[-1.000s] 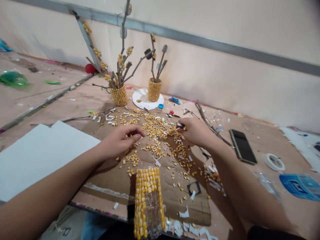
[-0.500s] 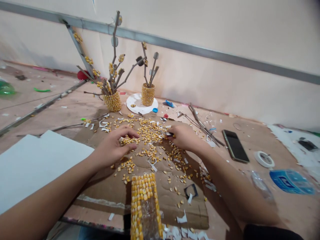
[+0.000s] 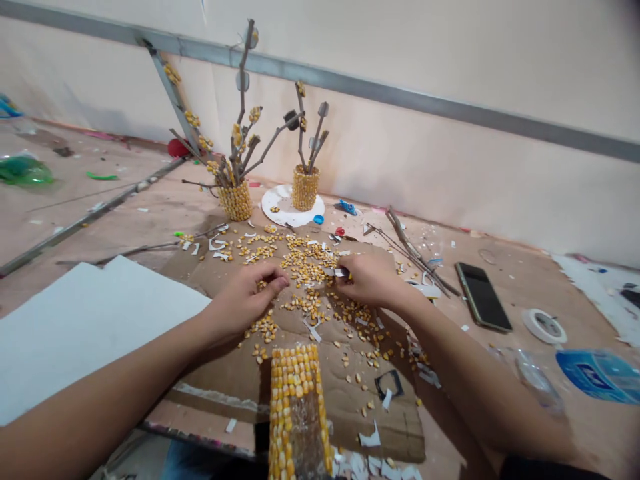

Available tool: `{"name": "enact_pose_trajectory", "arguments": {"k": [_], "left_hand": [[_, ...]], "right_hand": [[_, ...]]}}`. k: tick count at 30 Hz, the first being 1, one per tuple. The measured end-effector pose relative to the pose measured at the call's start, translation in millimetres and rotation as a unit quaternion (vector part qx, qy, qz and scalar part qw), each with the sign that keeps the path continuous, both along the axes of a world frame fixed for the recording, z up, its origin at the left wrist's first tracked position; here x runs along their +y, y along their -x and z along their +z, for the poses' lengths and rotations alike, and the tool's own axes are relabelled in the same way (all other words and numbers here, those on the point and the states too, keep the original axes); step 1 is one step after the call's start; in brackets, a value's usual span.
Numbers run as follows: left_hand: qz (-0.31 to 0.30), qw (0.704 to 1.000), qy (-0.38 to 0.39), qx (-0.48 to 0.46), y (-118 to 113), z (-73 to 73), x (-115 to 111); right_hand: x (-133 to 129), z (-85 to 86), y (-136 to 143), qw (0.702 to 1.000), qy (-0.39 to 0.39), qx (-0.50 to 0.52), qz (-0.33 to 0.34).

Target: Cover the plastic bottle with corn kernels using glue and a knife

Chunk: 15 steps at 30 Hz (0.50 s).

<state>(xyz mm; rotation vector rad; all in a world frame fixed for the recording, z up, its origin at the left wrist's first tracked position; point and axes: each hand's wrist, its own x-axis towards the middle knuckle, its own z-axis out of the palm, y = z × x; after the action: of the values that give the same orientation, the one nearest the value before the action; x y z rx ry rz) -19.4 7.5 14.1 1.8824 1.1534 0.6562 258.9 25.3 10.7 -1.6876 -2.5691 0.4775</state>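
Note:
My left hand (image 3: 250, 293) is above the cardboard, thumb and forefinger drawn together; whatever may lie between the tips is too small to make out. Loose corn kernels (image 3: 305, 267) spread between and around both hands. My right hand (image 3: 367, 280) is closed round a small dark tool with a flat, pale metallic tip (image 3: 337, 272), perhaps a blade, pointing left over the kernels; its handle is mostly hidden in the fist. Nearest my body stands a box-shaped piece covered in corn kernels (image 3: 280, 413), with a bare, shiny brown patch on its front.
Beneath the kernels is a cardboard sheet (image 3: 210, 380). Behind stand two kernel-covered pots (image 3: 235, 202) with twigs, one on a white disc (image 3: 273, 200). White sheets (image 3: 100, 333) lie left. A phone (image 3: 483, 297), tape roll (image 3: 545, 327) and loose sticks (image 3: 405, 237) lie right.
The left thumb and forefinger have closed from an open curl. My right hand has turned slightly, showing more of the metallic tip. The whole view has shifted a little.

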Motion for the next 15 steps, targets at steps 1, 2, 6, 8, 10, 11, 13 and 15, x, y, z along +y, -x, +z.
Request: {"name": "enact_pose_trajectory", "arguments": {"k": [1,2,6,8,10,11,13,15], "left_hand": [[-0.004,1.000,0.007,-0.017,-1,-1.1,-3],[-0.006,0.999,0.017,-0.036,-3,-2.2,-5],[-0.021,0.988,0.112,-0.109,-7,-6.8,-17],[-0.028,0.978,0.156,-0.135,-9,-8.6,-22],[-0.016,0.968,0.193,-0.157,-11,-9.7,-27],[-0.003,0.964,0.207,-0.166,-13,-10.1,-28],[0.016,0.961,0.213,-0.178,-15,-10.6,-30],[0.023,0.959,0.208,-0.192,-17,-10.4,-29]], "right_hand": [[-3,3.2,3,1.000,0.003,0.019,0.016],[-7,6.3,6,0.999,0.008,0.036,0.034],[-25,12.8,21,0.981,0.001,0.156,0.111],[-33,11.3,26,0.964,-0.026,0.224,0.139],[-38,8.3,30,0.954,-0.057,0.253,0.152],[-40,6.8,32,0.952,-0.073,0.253,0.156],[-43,4.1,33,0.951,-0.110,0.240,0.162],[-44,2.0,33,0.950,-0.147,0.220,0.169]]}}
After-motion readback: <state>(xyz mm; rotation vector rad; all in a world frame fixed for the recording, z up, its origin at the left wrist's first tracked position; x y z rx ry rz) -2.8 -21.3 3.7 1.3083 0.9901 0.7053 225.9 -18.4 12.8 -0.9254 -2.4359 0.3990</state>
